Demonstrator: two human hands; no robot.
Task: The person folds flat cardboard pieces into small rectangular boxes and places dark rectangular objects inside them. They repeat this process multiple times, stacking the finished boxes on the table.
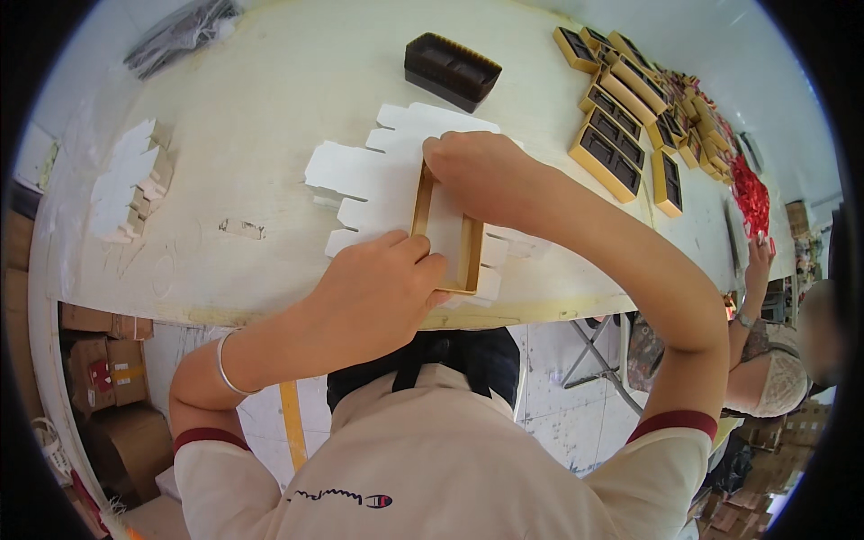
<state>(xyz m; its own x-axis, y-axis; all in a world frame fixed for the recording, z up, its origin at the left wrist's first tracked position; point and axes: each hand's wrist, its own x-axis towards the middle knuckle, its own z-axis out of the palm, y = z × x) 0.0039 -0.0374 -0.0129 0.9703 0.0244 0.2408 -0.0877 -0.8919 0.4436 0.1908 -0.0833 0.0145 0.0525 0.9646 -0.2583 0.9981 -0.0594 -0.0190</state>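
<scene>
A small open gold cardboard box (472, 256) with a white bottom lies in front of me on a pile of white die-cut card blanks (360, 171). My left hand (378, 286) grips its near left side, fingers curled over the wall and the thumb low by the front corner. At the far end my right hand (481, 175) is closed on the box, its fingers bent down at the far left corner. The right hand and wrist hide much of that far end. Beyond the blanks stands a nested stack of dark brown plastic trays (452, 74).
Several gold boxes with dark inserts (612, 148) spread over the table's right side. Farther right, a co-worker's hand (760, 252) is at a heap of red ribbon (750, 193). White folded card pieces (130, 184) lie at left, a plastic-wrapped dark bundle (180, 36) at far left.
</scene>
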